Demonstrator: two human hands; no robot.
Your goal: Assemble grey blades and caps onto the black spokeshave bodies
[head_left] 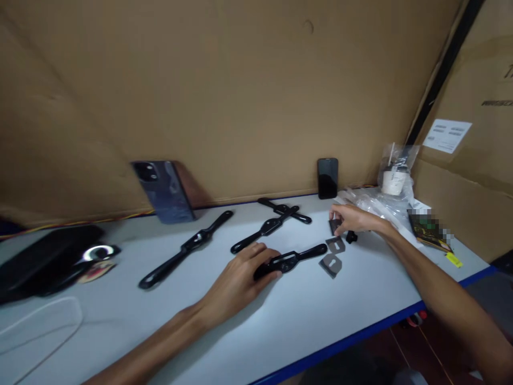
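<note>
Cardboard panels (pixel 240 96), two: flat, brown, matt, lightly creased; one across the upper frame, one at upper right.
Bench (pixel 372 299), one: smooth pale top, blue edging, spanning the middle and lower frame.
Black case (pixel 52 256), one: soft-looking, rounded, at left edge.
Clear plastic wrapping (pixel 371 203), crumpled and glossy, at right; a white cup (pixel 393 183) stands within the clear film.
Two-handled tools, four: glossy black, slim handles, broader slotted middles. First tool (pixel 196 240) left of centre, lying diagonally; second tool (pixel 266 229) at centre; third tool (pixel 284 210) just above, its outline crossing the second's; fourth tool (pixel 286 262) right of centre, in the left hand.
Hands, two, bare. Left hand (pixel 250 270): fingers and thumb wrapped about the fourth tool's left handle. Right hand (pixel 349 218): thumb and fingers pinching a dark thin plate (pixel 333 227).
Phones, two: left phone (pixel 164 190), bluish, leaning upright; right phone (pixel 327 178), black, upright.
Dark packet (pixel 428 230), one, flat, at right.
Loose plates (pixel 332 265), two: flat grey metal, angular, slotted, below the right hand.
Small black part (pixel 351 237), one, beside that hand.
</note>
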